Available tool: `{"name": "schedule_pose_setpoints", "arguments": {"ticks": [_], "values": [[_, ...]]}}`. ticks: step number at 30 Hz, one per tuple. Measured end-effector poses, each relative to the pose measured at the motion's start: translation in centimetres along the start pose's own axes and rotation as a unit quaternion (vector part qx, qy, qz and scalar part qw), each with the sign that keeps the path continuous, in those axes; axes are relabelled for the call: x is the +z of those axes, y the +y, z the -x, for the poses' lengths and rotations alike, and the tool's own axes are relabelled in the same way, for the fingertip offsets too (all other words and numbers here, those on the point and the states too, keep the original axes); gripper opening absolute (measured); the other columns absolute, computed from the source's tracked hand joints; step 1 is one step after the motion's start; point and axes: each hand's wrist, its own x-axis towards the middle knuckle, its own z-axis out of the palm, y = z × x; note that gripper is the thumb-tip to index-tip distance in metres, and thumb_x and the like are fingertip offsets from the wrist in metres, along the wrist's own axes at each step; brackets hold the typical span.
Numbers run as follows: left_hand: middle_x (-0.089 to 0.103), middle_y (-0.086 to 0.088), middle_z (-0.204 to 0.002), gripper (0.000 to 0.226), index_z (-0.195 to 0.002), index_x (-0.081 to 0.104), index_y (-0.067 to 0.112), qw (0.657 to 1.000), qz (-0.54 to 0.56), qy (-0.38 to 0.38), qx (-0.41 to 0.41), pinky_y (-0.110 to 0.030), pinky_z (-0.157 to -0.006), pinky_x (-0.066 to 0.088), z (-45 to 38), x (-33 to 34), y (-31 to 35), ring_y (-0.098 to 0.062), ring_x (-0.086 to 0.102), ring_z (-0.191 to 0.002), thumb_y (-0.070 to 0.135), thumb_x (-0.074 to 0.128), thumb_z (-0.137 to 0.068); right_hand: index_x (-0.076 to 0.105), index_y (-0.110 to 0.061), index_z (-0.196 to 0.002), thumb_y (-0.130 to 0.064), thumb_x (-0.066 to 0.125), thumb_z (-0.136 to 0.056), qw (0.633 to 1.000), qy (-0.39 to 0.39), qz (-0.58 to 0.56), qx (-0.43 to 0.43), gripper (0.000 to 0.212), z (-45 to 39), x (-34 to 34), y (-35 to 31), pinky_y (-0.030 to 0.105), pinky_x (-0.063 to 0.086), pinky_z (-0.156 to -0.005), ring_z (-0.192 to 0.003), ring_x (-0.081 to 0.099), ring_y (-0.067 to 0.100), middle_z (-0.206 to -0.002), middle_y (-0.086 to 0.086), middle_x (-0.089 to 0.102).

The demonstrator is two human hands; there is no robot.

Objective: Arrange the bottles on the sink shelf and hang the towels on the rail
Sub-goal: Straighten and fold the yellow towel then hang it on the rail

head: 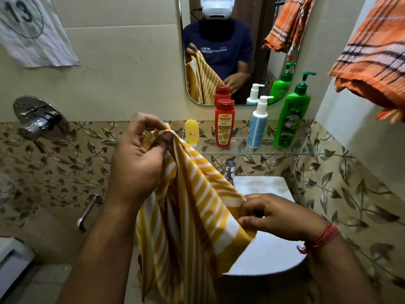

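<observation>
— Towels?
— Yellow-striped towel [192, 216], over the sink [263, 253]: left hand [140, 159] pinches its top edge, right hand [274, 218] pinches a lower edge. Orange plaid towel [370, 60] hangs upper right.
— Bottles?
— Glass shelf [252, 151]: yellow bottle [191, 134], red bottle [224, 123], white pump bottle [258, 123], green pump bottle [291, 115], all upright.

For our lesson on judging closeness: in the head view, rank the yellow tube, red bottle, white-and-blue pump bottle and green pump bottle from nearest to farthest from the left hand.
From the left hand:
1. Small yellow tube, shelf's left end.
2. Red bottle, next rightward.
3. White-and-blue pump bottle, further right.
4. Green pump bottle, shelf's right end.
</observation>
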Motion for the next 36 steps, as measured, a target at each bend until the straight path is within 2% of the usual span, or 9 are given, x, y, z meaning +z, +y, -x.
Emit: {"name": "schedule_pose_setpoints", "arguments": {"ticks": [3,9,14,20,24,28,30,32,36], "values": [[0.062,0.012,-0.083,0.033,-0.088,0.059,0.031,0.999,0.027,-0.011,0.019,-0.010,-0.065,0.046,-0.1,-0.3,0.1,0.004,0.059,-0.072,-0.001,0.066,-0.091,0.069,-0.025,-0.085,-0.029,0.065,-0.093,0.999,0.036,0.007,0.001,0.011,-0.2,0.5,0.3,0.040,0.053,-0.079,-0.085,0.061,0.006,-0.087,-0.011,0.059],[0.061,0.002,-0.092,0.027,-0.093,0.059,0.023,0.980,0.057,-0.168,0.085,-0.013,-0.085,0.045,0.5,0.6,0.8,-0.006,0.060,-0.096,-0.004,0.062,-0.088,0.070,-0.015,-0.107,-0.010,0.064,-0.094,0.917,0.340,-0.130,-0.162,0.015,-2.0,0.3,-6.1,0.032,0.056,-0.084,-0.099,0.065,0.015,-0.102,-0.003,0.067],[0.059,0.016,-0.091,0.024,-0.092,0.060,0.024,0.975,0.048,-0.196,0.094,-0.015,-0.082,0.045,0.5,0.8,0.5,-0.006,0.059,-0.091,0.001,0.064,-0.087,0.063,-0.016,-0.122,0.003,0.061,-0.093,0.884,0.276,-0.326,-0.191,0.035,-3.0,0.8,-9.8,0.025,0.054,-0.090,-0.108,0.067,0.012,-0.110,-0.004,0.070],[0.062,0.000,-0.091,0.014,-0.091,0.063,0.015,0.970,0.003,-0.227,0.084,-0.031,-0.076,0.049,0.7,0.7,-0.4,-0.021,0.061,-0.087,0.003,0.068,-0.086,0.063,-0.024,-0.103,-0.017,0.070,-0.089,0.915,0.240,-0.298,-0.127,0.017,-3.3,0.5,-9.5,0.056,0.056,-0.078,-0.085,0.065,0.034,-0.089,0.012,0.067],[0.063,0.007,-0.091,0.027,-0.090,0.063,0.021,0.971,0.008,-0.233,0.061,-0.026,-0.078,0.049,0.8,0.2,-0.9,-0.019,0.063,-0.090,-0.006,0.069,-0.086,0.065,-0.018,-0.097,-0.011,0.070,-0.086,0.871,0.204,-0.430,-0.125,0.014,-3.1,0.2,-8.4,0.029,0.049,-0.067,-0.074,0.053,0.019,-0.079,0.004,0.053],[0.063,0.012,-0.090,0.027,-0.087,0.062,0.027,0.980,0.000,-0.194,0.053,-0.022,-0.079,0.048,0.7,0.0,-1.3,-0.016,0.063,-0.089,0.001,0.067,-0.085,0.067,-0.022,-0.094,-0.013,0.070,-0.087,0.878,0.091,-0.460,-0.101,0.012,-2.4,0.5,-7.3,0.023,0.050,-0.067,-0.075,0.056,0.013,-0.079,0.000,0.057],[0.062,0.015,-0.090,0.037,-0.085,0.061,0.036,0.990,-0.007,-0.141,0.020,-0.016,-0.077,0.046,0.5,-0.2,-1.8,-0.008,0.063,-0.088,-0.001,0.069,-0.086,0.069,-0.024,-0.092,-0.023,0.067,-0.091,0.926,0.048,-0.368,-0.072,0.003,-1.7,0.0,-6.3,0.027,0.054,-0.072,-0.080,0.062,0.013,-0.084,-0.003,0.064],[0.064,0.012,-0.093,0.045,-0.081,0.060,0.040,0.996,-0.022,-0.084,-0.021,-0.012,-0.074,0.046,0.1,-0.7,-2.4,-0.005,0.063,-0.088,-0.004,0.069,-0.087,0.070,-0.018,-0.093,-0.039,0.063,-0.093,0.979,0.027,-0.198,-0.034,0.022,-1.1,-0.6,-5.1,0.038,0.055,-0.075,-0.084,0.065,0.019,-0.087,0.002,0.066],[0.065,0.009,-0.096,0.040,-0.081,0.060,0.035,0.995,-0.077,-0.047,-0.047,-0.013,-0.074,0.045,0.0,-0.5,-3.1,-0.007,0.064,-0.092,-0.004,0.067,-0.087,0.064,-0.014,-0.077,-0.061,0.058,-0.087,0.998,0.022,-0.039,0.031,0.048,0.0,-2.5,-4.1,0.031,0.043,-0.062,-0.065,0.056,0.008,-0.070,-0.004,0.057]]}}
